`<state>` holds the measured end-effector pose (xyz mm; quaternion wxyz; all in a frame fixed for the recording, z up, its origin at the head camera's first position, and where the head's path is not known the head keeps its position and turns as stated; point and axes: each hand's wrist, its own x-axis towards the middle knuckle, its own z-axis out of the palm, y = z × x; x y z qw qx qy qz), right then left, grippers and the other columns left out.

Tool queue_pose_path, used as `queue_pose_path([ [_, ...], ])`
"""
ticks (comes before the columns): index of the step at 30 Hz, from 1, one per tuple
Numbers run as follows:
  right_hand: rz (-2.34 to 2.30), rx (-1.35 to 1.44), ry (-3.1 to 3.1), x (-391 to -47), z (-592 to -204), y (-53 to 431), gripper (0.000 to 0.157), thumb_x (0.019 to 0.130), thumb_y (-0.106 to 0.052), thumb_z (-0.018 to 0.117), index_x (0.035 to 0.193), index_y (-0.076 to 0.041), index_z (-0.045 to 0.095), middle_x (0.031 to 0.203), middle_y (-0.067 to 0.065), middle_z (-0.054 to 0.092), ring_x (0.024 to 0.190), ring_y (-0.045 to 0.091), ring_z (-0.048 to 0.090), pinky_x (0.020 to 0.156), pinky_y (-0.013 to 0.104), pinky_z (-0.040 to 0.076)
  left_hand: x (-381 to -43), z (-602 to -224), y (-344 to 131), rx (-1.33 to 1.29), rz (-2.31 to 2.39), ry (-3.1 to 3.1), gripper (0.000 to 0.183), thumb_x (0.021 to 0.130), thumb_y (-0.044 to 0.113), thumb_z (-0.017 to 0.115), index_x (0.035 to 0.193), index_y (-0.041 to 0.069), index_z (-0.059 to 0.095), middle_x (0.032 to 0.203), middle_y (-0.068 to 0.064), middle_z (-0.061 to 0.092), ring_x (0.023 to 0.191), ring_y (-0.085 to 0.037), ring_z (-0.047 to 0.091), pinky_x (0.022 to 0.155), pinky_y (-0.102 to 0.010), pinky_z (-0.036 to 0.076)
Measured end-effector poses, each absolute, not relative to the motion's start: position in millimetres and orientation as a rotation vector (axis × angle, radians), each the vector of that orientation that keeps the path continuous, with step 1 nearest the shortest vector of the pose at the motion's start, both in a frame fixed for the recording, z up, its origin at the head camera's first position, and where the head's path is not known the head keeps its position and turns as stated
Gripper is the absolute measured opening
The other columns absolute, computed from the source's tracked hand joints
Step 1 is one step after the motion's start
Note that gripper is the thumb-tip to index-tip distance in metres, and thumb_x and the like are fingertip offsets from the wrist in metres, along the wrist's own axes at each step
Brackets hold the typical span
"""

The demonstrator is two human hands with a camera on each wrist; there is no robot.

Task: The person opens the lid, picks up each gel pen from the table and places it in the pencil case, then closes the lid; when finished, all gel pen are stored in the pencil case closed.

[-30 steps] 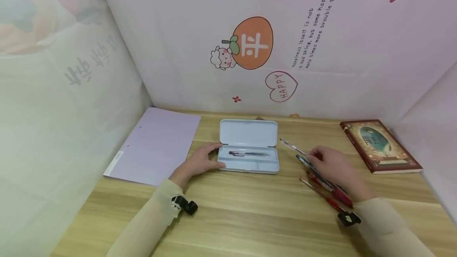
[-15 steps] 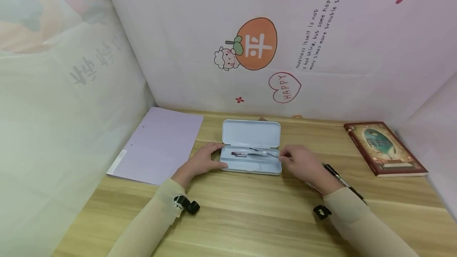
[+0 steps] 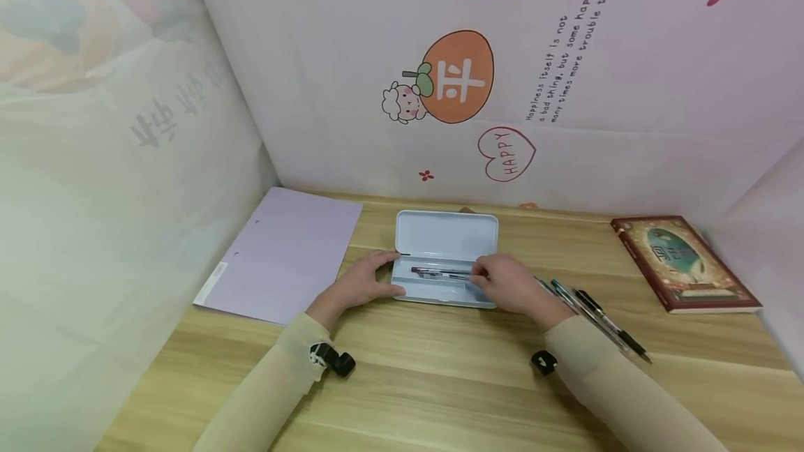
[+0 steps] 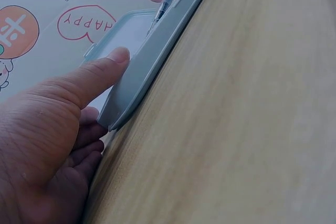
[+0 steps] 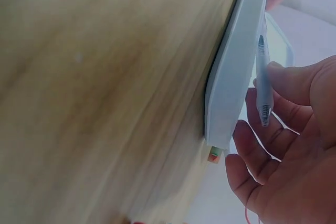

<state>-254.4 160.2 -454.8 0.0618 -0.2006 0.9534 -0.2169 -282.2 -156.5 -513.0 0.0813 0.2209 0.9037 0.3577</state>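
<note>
A pale blue pencil case (image 3: 447, 234) lies with its lid up on the wooden table. My left hand (image 3: 361, 284) grips its left end, thumb on the front wall and fingers toward the back. In the case lies a pen with a dark red end (image 3: 419, 270). My right hand (image 3: 510, 286) pinches a clear pen (image 5: 263, 85) between thumb and fingers, over the right half of the case. The right wrist view shows this pen's pointed tip toward the case's far end. The right hand hides part of the case's right end.
Several pens (image 3: 593, 316) lie right of the case, partly behind the right forearm. A hardcover book (image 3: 687, 264) is at the far right. A pale purple folder (image 3: 285, 253) lies at the left. Printed fabric walls (image 3: 352, 124) stand at the back and sides.
My right hand has carried the clear pen leftward from the loose pens to inside the case. Those pens lie farther from it now. My left hand has kept its place on the case.
</note>
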Motion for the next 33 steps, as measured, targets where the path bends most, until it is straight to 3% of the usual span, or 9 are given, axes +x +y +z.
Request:
queue_pose_path([
  [8,-0.541,-0.623,2.893,-263.8,-460.2,153.7,0.010,0.096,-0.020,0.065,0.092,-0.013,0.070,0.076,-0.005,0.059,0.068,0.013,0.051,0.062,0.030,0.046,-282.6,-510.0,-155.6,0.665,1.078,2.697,0.088,0.077,0.058,0.077,0.148,0.017,0.046,0.151,-0.008,0.042,0.140,-0.029,0.034,0.113,-0.047,0.029],
  [19,-0.353,-0.579,2.965,-274.9,-459.2,142.2,0.015,0.093,-0.026,0.069,0.079,-0.020,0.066,0.071,-0.007,0.058,0.071,0.018,0.050,0.063,0.033,0.043,-281.5,-508.5,-155.3,0.669,1.082,2.695,0.088,0.077,0.057,0.077,0.148,0.016,0.045,0.151,-0.008,0.041,0.141,-0.030,0.033,0.113,-0.046,0.028],
  [33,-0.323,-0.470,2.990,-282.3,-460.0,136.8,0.017,0.090,-0.027,0.069,0.078,-0.016,0.064,0.072,-0.002,0.056,0.074,0.021,0.049,0.063,0.035,0.041,-281.3,-510.3,-156.0,0.662,1.059,2.696,0.089,0.077,0.059,0.076,0.148,0.016,0.045,0.152,-0.008,0.040,0.141,-0.030,0.032,0.113,-0.048,0.028],
])
